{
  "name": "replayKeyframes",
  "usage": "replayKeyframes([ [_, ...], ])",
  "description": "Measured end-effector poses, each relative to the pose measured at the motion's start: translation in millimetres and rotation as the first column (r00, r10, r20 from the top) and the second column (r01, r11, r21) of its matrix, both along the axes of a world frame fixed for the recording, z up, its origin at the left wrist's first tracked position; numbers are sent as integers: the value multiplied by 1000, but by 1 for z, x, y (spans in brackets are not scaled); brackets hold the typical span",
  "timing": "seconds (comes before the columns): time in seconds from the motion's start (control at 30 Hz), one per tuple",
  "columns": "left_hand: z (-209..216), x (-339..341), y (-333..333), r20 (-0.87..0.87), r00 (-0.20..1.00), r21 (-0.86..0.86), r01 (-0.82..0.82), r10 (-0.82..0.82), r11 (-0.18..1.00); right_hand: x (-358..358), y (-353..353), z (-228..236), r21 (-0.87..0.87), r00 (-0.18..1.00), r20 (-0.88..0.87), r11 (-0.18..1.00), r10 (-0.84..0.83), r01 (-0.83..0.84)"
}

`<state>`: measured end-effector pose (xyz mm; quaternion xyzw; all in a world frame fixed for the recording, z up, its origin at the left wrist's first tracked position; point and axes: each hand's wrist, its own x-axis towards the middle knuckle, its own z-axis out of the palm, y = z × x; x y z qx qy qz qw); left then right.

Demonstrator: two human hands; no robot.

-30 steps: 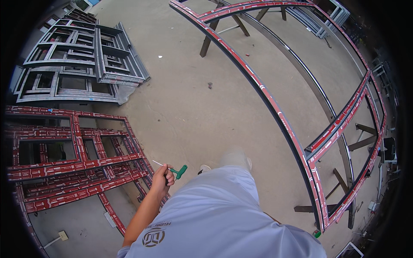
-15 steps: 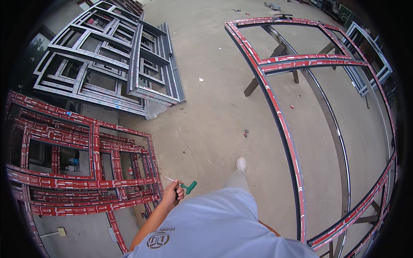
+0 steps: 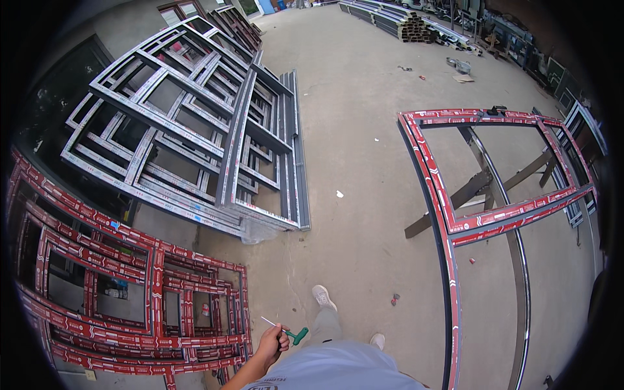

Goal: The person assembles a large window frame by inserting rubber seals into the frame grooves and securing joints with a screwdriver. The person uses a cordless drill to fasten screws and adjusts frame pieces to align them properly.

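In the head view, the left hand (image 3: 273,342) is low, in front of the body, with the fingers bent around the middle of a hand tool (image 3: 298,336). Its green, T-shaped handle sticks out at the right side of the fist, and its thin metal rod points up and to the left. If the palm hides another thing, I cannot tell. The right hand is not in view, so I cannot tell its state.

The tool is probably light and stiff, not fragile. The handle looks smooth, perhaps plastic, and its crossbar seems the best place to hold firmly; the thin rod would probably turn or slip between the fingers.

Near this hand, on the left, are stacked red frames (image 3: 156,292); beyond them stand grey frames (image 3: 237,153), with clear plastic wrap (image 3: 256,232) at their lower corner. Behind the red bars there is something like bottles (image 3: 116,289), too small to tell what they contain. Another red frame (image 3: 453,305) is on the right, well apart.
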<state>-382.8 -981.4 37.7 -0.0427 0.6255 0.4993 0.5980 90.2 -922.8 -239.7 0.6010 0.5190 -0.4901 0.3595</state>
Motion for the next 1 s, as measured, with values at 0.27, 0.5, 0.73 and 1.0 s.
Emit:
replayKeyframes([
  [0.27, -2, -179, 239, -184, 869, 111, 482, -459, 869, -149, 174, 4, 517, 871, -196, 707, -452, 483],
  [0.5, 54, -266, 474, -359, 663, 36, 713, -657, 700, -305, 365, 110, 647, 738, -651, 379, -179, 662],
  [0.73, 46, -273, 631, -467, 721, 21, 588, -513, 808, -325, 597, 145, 766, 797, -598, 357, 88, 535],
  [1.0, 47, -294, 765, -447, 833, 15, 370, -324, 929, -267, 895, 185, 850, 873, -481, 199, -80, 487],
])
